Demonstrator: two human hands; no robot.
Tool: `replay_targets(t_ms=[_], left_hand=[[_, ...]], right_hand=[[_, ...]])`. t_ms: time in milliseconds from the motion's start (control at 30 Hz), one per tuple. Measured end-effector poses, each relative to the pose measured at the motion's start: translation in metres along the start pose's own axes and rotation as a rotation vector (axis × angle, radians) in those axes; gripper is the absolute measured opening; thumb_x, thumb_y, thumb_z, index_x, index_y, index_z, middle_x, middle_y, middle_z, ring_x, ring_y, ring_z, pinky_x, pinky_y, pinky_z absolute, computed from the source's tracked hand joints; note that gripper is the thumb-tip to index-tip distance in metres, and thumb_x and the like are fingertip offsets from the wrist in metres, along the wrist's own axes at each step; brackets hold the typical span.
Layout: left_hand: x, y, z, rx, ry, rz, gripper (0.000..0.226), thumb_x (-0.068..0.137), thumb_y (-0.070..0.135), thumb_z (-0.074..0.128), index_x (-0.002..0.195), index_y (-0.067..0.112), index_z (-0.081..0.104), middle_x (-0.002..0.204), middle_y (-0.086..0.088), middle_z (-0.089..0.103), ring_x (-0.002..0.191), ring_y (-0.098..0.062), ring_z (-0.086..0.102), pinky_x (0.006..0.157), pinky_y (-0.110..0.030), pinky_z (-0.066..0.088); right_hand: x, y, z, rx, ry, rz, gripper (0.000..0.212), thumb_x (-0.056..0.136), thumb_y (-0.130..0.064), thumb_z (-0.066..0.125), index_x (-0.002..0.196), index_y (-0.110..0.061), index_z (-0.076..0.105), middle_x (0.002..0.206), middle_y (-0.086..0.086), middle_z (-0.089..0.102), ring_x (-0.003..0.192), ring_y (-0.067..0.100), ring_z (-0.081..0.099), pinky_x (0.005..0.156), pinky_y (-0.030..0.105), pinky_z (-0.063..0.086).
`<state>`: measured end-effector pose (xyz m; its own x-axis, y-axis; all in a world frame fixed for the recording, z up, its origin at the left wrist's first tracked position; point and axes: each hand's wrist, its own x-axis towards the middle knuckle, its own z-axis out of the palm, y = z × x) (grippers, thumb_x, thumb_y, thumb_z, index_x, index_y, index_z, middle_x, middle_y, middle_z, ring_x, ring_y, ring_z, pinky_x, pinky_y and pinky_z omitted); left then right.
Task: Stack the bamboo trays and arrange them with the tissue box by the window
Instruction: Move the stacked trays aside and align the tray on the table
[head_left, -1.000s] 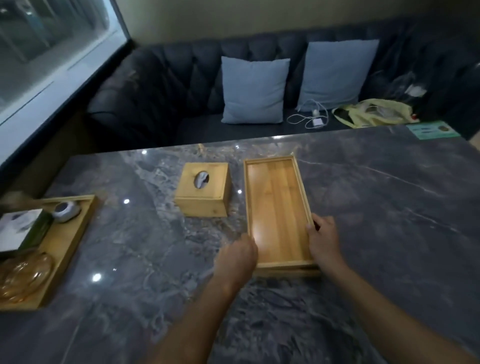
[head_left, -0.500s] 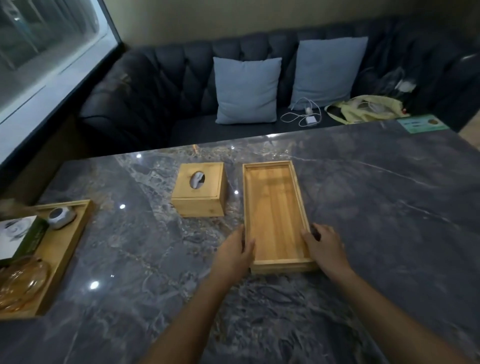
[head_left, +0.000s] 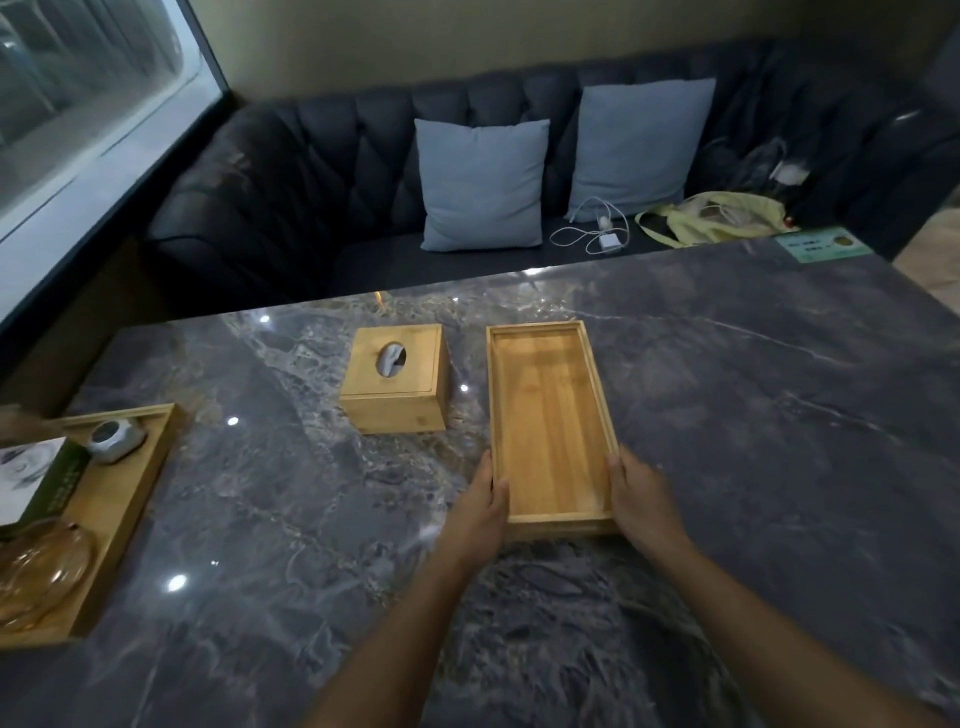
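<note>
A long bamboo tray (head_left: 548, 421) lies lengthwise on the dark marble table (head_left: 753, 415), its inside bare. It looks thick at the near end, as if two trays sit one in the other. My left hand (head_left: 480, 512) grips its near left edge and my right hand (head_left: 641, 501) grips its near right edge. A square bamboo tissue box (head_left: 397, 379) with an oval slot stands just left of the tray, apart from it. The window (head_left: 78, 104) runs along the far left.
A second bamboo tray (head_left: 130, 493) at the table's left edge holds a green box, a grey round device and an amber glass dish. Behind the table is a dark sofa (head_left: 311, 176) with two pale blue cushions, a charger cable and a yellow bag.
My left hand has opened from a fist at the tray's near corner and now clasps its left edge. The right hand slid slightly toward me along the right edge. The tray settled flat.
</note>
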<state>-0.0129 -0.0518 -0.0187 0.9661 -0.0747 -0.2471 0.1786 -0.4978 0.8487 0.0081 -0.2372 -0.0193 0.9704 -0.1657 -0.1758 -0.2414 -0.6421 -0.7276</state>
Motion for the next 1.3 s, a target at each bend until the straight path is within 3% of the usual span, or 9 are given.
replay_targets(t_ms=[167,267,333,467,600,667,767,867,1300], left_hand=[[0.001,0.003,0.002,0.006,0.038,0.015,0.045,0.101,0.025,0.029,0.145,0.017,0.025,0.141,-0.008,0.048,0.125,-0.022,0.046,0.102,-0.028,0.033],[-0.001,0.0,0.0,0.066,0.004,0.03,0.048,0.1,0.028,0.03,0.146,0.015,0.021,0.143,-0.008,0.045,0.127,-0.023,0.045,0.103,-0.029,0.034],[-0.003,0.0,-0.003,0.056,-0.011,0.058,0.047,0.1,0.031,0.032,0.144,0.018,0.023,0.142,-0.005,0.045,0.126,-0.019,0.045,0.1,-0.026,0.034],[-0.013,-0.003,-0.01,0.009,0.003,0.121,0.063,0.089,0.038,0.056,0.143,0.028,0.025,0.128,0.017,0.041,0.115,0.0,0.039,0.092,-0.019,0.034],[-0.02,-0.016,-0.016,0.291,-0.085,0.204,0.052,0.081,0.03,0.07,0.125,0.015,0.047,0.134,-0.002,0.046,0.109,-0.011,0.046,0.08,-0.014,0.036],[-0.023,-0.016,-0.016,0.338,-0.072,0.212,0.041,0.081,0.021,0.069,0.117,0.012,0.051,0.127,-0.008,0.051,0.106,-0.017,0.051,0.075,-0.016,0.038],[-0.03,-0.011,-0.012,0.366,0.001,0.173,0.028,0.084,0.013,0.062,0.109,0.015,0.05,0.113,-0.008,0.061,0.099,-0.024,0.058,0.081,-0.033,0.047],[-0.035,-0.007,-0.007,0.429,0.08,0.181,0.019,0.087,0.011,0.053,0.106,0.014,0.05,0.104,-0.01,0.065,0.092,-0.025,0.059,0.077,-0.036,0.047],[-0.035,0.002,-0.002,0.481,0.041,0.16,0.016,0.09,0.015,0.052,0.102,0.016,0.042,0.097,-0.014,0.067,0.086,-0.03,0.063,0.075,-0.046,0.053]], right_hand=[[-0.002,-0.006,-0.003,0.047,0.06,-0.041,0.034,0.1,-0.015,0.03,0.068,-0.016,0.043,0.067,-0.001,0.048,0.066,0.018,0.047,0.055,0.029,0.03],[-0.007,-0.004,-0.001,0.06,0.06,-0.041,0.032,0.099,-0.014,0.031,0.074,-0.006,0.048,0.071,0.007,0.053,0.068,0.022,0.049,0.052,0.029,0.029],[-0.009,-0.002,0.0,0.08,0.052,-0.037,0.029,0.099,-0.016,0.032,0.089,0.002,0.053,0.085,0.017,0.061,0.078,0.026,0.055,0.06,0.03,0.033],[-0.018,-0.002,-0.011,0.129,-0.032,-0.124,0.046,0.097,-0.03,0.041,0.141,-0.017,0.033,0.119,-0.004,0.048,0.111,0.013,0.046,0.094,0.029,0.035],[-0.027,0.022,-0.025,-0.055,-0.157,-0.329,0.066,0.085,-0.045,0.057,0.142,-0.027,0.031,0.14,-0.008,0.036,0.134,0.009,0.029,0.108,0.023,0.023],[-0.033,0.037,-0.029,-0.145,-0.172,-0.434,0.071,0.078,-0.044,0.067,0.14,-0.03,0.036,0.14,-0.009,0.034,0.13,0.004,0.03,0.105,0.015,0.021],[-0.034,0.052,-0.029,-0.269,-0.107,-0.565,0.067,0.069,-0.014,0.081,0.13,-0.013,0.052,0.133,0.015,0.053,0.118,0.025,0.056,0.099,0.024,0.037],[-0.031,0.053,-0.026,-0.319,-0.045,-0.612,0.066,0.057,0.005,0.084,0.119,0.0,0.06,0.116,0.027,0.063,0.095,0.037,0.067,0.091,0.023,0.039],[-0.027,0.048,-0.029,-0.36,-0.016,-0.666,0.066,0.06,0.0,0.084,0.12,0.001,0.059,0.104,0.022,0.071,0.08,0.03,0.072,0.074,0.031,0.051]])
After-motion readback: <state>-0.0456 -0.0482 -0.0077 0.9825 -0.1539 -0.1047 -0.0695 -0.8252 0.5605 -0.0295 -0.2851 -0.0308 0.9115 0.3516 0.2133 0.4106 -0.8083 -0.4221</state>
